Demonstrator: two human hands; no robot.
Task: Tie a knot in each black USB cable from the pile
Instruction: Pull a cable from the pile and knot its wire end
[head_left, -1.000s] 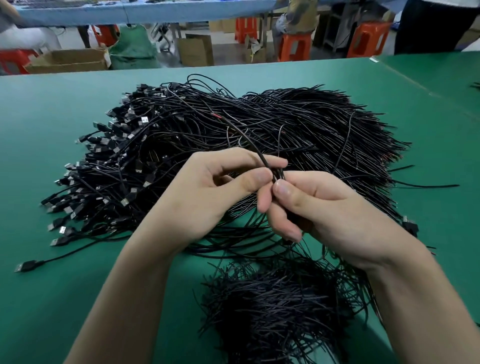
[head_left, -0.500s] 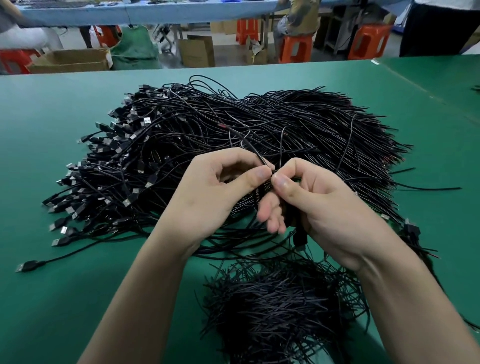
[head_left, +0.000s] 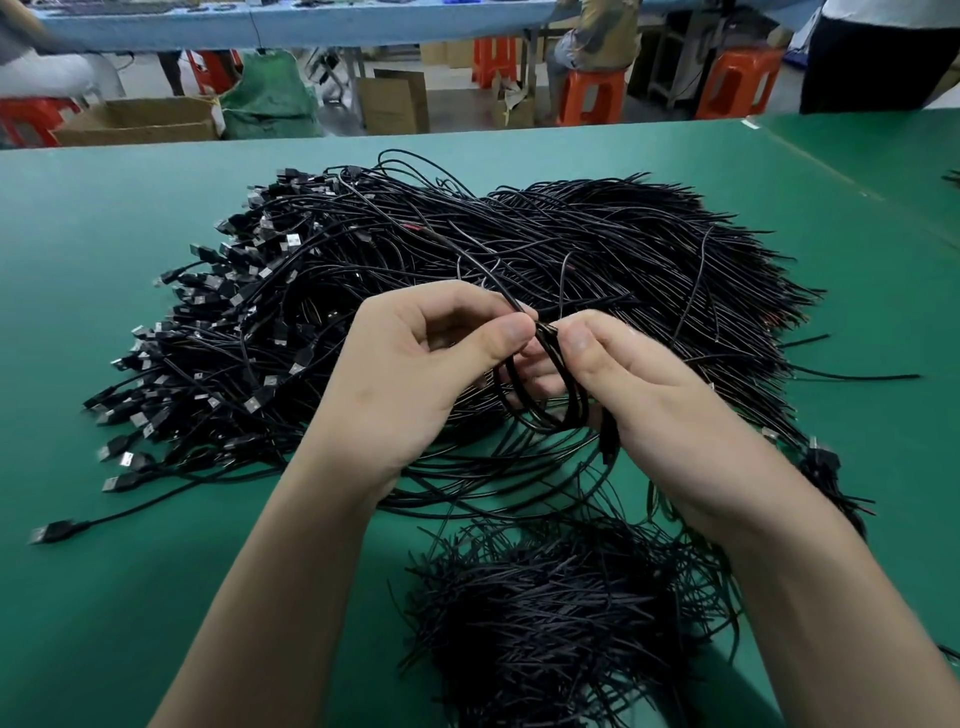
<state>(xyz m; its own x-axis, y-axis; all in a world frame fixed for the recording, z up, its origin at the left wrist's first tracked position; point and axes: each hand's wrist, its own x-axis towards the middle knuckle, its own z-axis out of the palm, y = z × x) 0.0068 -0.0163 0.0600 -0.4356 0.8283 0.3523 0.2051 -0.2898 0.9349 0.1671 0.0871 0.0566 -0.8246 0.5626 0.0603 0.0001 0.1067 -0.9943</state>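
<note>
At the bottom centre of the frame lies a dense heap of black cable ends on the green worktop; whether those are already knotted I cannot tell. Just above it, mid-frame, the left hand and right hand meet thumb to thumb, each pinching the same black USB cable, which hangs between them as a small loop. The crossing sits right at the fingertips.

To finish this knot well, I judge the left pinch should pin the crossing while the right hand feeds the free end through the loop, then draws it snug without kinking the sheath or catching neighbouring strands.

Beyond the hands, the big pile spreads across the middle of the frame, plugs fanned to the left. Orange stools and cardboard boxes line the top edge.
</note>
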